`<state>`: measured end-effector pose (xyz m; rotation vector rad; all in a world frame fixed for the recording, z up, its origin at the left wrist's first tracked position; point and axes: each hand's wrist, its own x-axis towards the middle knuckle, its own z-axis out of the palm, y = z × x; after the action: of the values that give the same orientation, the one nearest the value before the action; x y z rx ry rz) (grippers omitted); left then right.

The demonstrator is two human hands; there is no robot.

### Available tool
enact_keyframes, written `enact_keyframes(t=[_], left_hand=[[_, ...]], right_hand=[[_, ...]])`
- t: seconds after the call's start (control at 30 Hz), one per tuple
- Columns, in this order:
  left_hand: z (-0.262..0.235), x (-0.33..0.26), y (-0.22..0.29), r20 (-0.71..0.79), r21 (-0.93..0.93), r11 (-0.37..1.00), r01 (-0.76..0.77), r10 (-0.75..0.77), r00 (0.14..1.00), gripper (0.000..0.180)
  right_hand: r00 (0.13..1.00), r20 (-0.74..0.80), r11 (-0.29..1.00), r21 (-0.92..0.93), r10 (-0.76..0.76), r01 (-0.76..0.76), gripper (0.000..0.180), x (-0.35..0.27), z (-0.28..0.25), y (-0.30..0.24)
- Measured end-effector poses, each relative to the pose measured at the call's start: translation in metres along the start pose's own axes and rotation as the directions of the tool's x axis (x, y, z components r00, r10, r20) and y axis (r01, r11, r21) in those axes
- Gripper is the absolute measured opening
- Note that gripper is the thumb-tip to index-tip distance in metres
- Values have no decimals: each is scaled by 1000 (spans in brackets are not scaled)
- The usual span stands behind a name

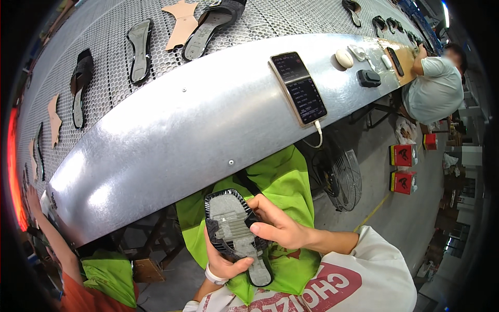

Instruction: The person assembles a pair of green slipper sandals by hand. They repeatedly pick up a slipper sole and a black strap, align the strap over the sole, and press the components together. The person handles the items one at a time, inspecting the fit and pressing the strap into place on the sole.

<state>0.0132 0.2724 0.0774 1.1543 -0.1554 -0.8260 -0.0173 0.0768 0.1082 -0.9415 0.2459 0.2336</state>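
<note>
A half-made sandal point(234, 231), its grey underside turned up, is held over my lap between both hands. Black strap material is folded around its rim and sides. My left hand point(221, 260), with a white band at the wrist, wraps the sandal from below and the left, its thumb lying near the narrow heel part. On the right side, my right hand point(278, 226) grips the strap edge, thumb on top and fingers bent around behind. The palm-side fingers of both hands are partly hidden by the sandal. A green apron point(286, 174) covers my lap beneath it.
Ahead lies a metal ledge point(156, 140) with a phone point(299, 86) plugged into a white cable. Behind it, a mesh conveyor point(109, 47) carries sandals and tan pieces. A fan point(340, 179) stands right. Co-workers' arms point(57, 239) reach in at left, and another person point(434, 86) sits right.
</note>
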Motion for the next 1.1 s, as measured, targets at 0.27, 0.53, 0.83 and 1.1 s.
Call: enact_keyframes(t=[0.27, 0.53, 0.83, 1.1], left_hand=[[-9, -4, 1, 27, -16, 1000, 5, -5, 1000, 102], [-12, -6, 2, 33, -59, 998, -3, 5, 999, 102], [-59, -11, -24, 332, -171, 939, 298, -230, 915, 103], [-51, 29, 23, 106, -115, 993, -15, 27, 994, 85]], right_hand=[[999, 48, 999, 34, 17, -19, 45, -1, 3, 1], [998, 16, 989, 135, 67, -69, 39, 4, 10, 0], [992, 11, 972, -200, -123, 123, 39, 1, 20, 8], [972, 33, 712, -675, -231, 193, 76, 1, 34, -2]])
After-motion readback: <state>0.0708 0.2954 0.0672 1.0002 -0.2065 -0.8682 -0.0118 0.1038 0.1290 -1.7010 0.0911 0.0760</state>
